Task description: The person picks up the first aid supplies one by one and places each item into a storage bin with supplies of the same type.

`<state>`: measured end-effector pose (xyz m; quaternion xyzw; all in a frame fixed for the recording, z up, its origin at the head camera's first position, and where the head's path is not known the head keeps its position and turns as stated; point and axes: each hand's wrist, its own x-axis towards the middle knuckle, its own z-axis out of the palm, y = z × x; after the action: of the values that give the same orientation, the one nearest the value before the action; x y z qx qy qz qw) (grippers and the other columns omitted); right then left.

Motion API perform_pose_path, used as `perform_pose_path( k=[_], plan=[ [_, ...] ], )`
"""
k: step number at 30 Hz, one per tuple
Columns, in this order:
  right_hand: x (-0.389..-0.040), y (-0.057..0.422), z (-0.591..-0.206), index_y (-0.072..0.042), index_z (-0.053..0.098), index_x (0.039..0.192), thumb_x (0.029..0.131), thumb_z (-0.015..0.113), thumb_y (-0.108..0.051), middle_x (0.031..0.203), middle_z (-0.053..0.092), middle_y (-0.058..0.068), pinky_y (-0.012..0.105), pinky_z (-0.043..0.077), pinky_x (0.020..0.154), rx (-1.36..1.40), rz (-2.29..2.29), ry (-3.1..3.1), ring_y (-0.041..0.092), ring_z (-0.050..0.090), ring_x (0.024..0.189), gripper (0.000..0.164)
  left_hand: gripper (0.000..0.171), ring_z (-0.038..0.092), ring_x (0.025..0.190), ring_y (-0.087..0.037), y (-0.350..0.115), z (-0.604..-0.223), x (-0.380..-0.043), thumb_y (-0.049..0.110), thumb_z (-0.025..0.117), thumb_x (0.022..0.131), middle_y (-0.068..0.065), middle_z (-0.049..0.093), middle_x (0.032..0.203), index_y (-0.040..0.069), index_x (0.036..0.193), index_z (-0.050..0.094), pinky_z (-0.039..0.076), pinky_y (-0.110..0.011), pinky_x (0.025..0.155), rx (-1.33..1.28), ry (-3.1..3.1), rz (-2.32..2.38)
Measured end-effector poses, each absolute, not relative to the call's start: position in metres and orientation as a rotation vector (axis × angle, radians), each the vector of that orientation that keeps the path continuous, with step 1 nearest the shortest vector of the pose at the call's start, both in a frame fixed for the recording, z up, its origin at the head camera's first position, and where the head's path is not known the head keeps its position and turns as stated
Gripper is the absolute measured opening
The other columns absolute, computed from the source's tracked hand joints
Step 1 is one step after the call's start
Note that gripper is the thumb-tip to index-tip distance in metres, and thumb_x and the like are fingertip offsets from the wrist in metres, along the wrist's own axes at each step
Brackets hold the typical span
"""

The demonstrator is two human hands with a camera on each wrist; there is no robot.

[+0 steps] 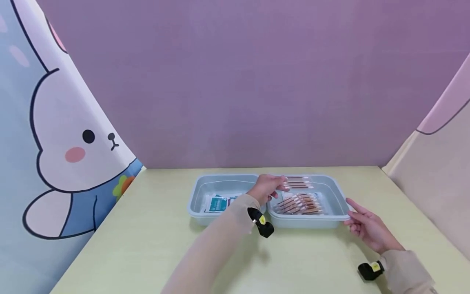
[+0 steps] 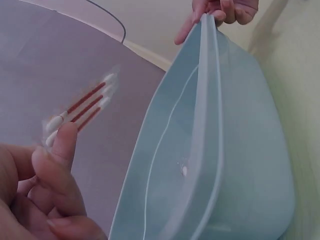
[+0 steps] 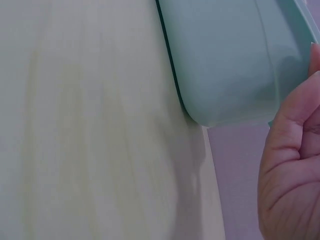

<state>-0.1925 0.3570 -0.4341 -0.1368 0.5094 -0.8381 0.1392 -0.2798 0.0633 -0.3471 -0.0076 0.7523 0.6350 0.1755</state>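
My left hand (image 1: 265,188) pinches a clear packet of cotton swabs (image 1: 299,182) above the right-hand plastic tray (image 1: 308,219). In the left wrist view, the swabs (image 2: 86,103) show brown middles and white tips, held between thumb and finger. More swab packets (image 1: 301,204) lie in that pale blue tray. My right hand (image 1: 371,228) grips the tray's right front corner at the rim, thumb inside and other fingers outside. The right wrist view shows this hand (image 3: 295,160) at the tray's edge, its fingertips partly cut off by the frame.
A second pale blue tray (image 1: 205,221) stands close on the left, holding teal-and-white packets (image 1: 217,203) partly hidden by my left arm. Both trays stand on a pale yellow table (image 1: 147,245). A purple backdrop (image 1: 235,81) rises behind, with a rabbit-print cloth (image 1: 73,163) at left.
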Motion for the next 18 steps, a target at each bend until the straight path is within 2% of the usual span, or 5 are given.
perform_pose_path(
  k=[6, 18],
  plan=[
    [-0.194, 0.357, -0.434, -0.033, 0.065, 0.122, 0.103, 0.037, -0.003, 0.083, 0.072, 0.007, 0.019, 0.05, 0.062, -0.425, -2.423, 1.444, 0.008, 0.064, 0.068, 0.045, 0.029, 0.044, 0.044, -0.009, 0.063, -0.348, -0.284, 0.033, 0.062, 0.094, -0.002, 0.071, 0.081, 0.008, 0.108, 0.07, 0.027, -0.022, 0.044, -0.054, 2.191, 1.811],
    [-0.193, 0.359, -0.436, -0.032, 0.066, 0.12, 0.102, 0.04, -0.003, 0.082, 0.072, 0.007, 0.018, 0.048, 0.06, -0.386, -2.448, 1.434, 0.008, 0.065, 0.067, 0.043, 0.025, 0.045, 0.045, -0.011, 0.066, -0.344, -0.29, 0.028, 0.06, 0.096, -0.002, 0.073, 0.084, 0.01, 0.11, 0.069, 0.028, -0.021, 0.045, -0.098, 2.217, 1.774]
  ],
)
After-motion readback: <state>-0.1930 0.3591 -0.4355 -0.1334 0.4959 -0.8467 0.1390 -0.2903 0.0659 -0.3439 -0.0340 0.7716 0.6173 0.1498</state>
